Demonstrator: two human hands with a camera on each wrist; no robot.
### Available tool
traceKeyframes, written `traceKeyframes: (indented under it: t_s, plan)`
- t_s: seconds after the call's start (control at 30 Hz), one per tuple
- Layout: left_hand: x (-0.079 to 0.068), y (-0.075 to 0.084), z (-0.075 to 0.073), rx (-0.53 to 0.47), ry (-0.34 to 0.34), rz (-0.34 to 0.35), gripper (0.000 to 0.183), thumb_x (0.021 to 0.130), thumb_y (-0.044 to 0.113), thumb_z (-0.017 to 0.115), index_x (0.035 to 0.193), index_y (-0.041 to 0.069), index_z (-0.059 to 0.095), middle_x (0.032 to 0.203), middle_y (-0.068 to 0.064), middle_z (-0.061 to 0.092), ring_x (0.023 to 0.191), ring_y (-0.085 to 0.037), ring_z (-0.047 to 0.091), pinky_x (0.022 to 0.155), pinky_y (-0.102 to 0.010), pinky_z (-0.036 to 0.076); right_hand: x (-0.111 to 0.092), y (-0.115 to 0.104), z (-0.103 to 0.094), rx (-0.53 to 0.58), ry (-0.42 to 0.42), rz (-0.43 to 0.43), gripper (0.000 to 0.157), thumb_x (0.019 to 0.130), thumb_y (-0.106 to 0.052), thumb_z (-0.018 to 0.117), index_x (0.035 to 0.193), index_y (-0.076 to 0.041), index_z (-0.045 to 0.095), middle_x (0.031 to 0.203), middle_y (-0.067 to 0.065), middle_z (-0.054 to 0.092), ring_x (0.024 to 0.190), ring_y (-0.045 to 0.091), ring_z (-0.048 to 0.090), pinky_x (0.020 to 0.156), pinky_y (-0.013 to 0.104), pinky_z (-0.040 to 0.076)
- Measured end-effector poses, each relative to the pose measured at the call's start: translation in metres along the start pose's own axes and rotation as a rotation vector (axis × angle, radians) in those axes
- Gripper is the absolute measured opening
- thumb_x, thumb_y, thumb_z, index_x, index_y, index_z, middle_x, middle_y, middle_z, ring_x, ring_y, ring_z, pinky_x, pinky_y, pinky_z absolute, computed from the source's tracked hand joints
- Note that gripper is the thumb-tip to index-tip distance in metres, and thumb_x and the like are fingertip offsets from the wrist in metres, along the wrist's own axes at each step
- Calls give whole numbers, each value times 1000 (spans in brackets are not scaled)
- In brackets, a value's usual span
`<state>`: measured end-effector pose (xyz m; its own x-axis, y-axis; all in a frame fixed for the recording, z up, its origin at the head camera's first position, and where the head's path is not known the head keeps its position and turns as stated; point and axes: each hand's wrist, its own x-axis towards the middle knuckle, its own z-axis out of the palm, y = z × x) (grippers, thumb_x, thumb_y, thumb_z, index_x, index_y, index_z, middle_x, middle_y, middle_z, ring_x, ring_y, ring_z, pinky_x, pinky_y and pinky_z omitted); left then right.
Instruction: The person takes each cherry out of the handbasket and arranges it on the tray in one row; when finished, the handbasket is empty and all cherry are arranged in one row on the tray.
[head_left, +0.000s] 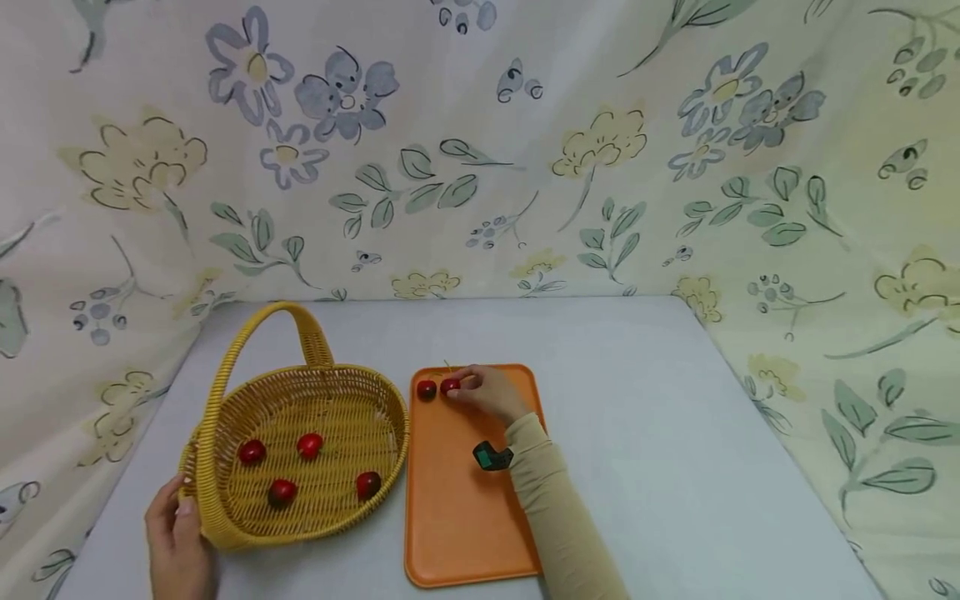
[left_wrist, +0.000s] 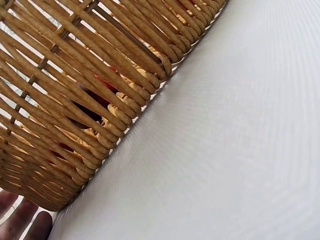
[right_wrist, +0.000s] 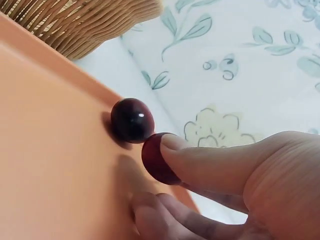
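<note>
My right hand (head_left: 491, 393) pinches a dark red cherry (right_wrist: 159, 159) between thumb and fingers over the far end of an orange tray (head_left: 450, 517). Right beside it, a second cherry (right_wrist: 132, 120) sits on the tray near its far left corner. To the left stands a yellow wicker basket (head_left: 330, 379) with a tall arched handle. Several red cherries lie spread over its floor, one of them (head_left: 309, 446) near the middle. My left hand (head_left: 180, 533) grips the basket's left side by the handle's base; its fingertips (left_wrist: 20, 220) show at the wicker wall in the left wrist view.
The tray lies close against the basket's right side on a white table (head_left: 645, 467). A floral cloth (head_left: 480, 208) hangs behind the table and along both sides. A small black device (head_left: 492, 456) is at my right wrist, above the tray.
</note>
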<state>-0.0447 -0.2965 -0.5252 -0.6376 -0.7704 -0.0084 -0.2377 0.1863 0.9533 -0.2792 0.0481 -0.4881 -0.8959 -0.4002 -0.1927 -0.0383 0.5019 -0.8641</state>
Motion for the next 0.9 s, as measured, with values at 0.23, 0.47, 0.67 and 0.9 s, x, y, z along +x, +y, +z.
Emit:
traceKeyframes:
  t_s: [0.23,0.47,0.67,0.9]
  plan:
    - [1,1,0,6,-18,-54,42,104,30,30,145,36,32,118,23,35,102,4,39,75,-4,30,4,2,4,-17,8,18,29,87,-31,70,113,-18,66,97,1,63,86,18,56,77,31,46]
    - [-1,3,0,8,5,-1,42,104,26,31,145,31,34,113,25,35,98,5,39,74,-5,30,5,3,5,-59,6,-3,31,88,-33,69,114,-16,66,95,0,64,83,16,55,75,29,45]
    - [-5,8,-1,13,7,37,42,104,25,31,146,29,34,111,24,36,95,4,39,73,-6,30,4,1,5,-47,-2,10,32,87,-32,70,114,-17,67,90,1,63,80,17,54,72,29,45]
    - [-5,8,-1,14,7,29,42,104,25,31,145,30,35,110,26,35,94,5,39,72,-6,30,5,2,4,-70,-11,-12,31,88,-31,69,115,-17,66,92,-1,64,82,15,55,74,29,45]
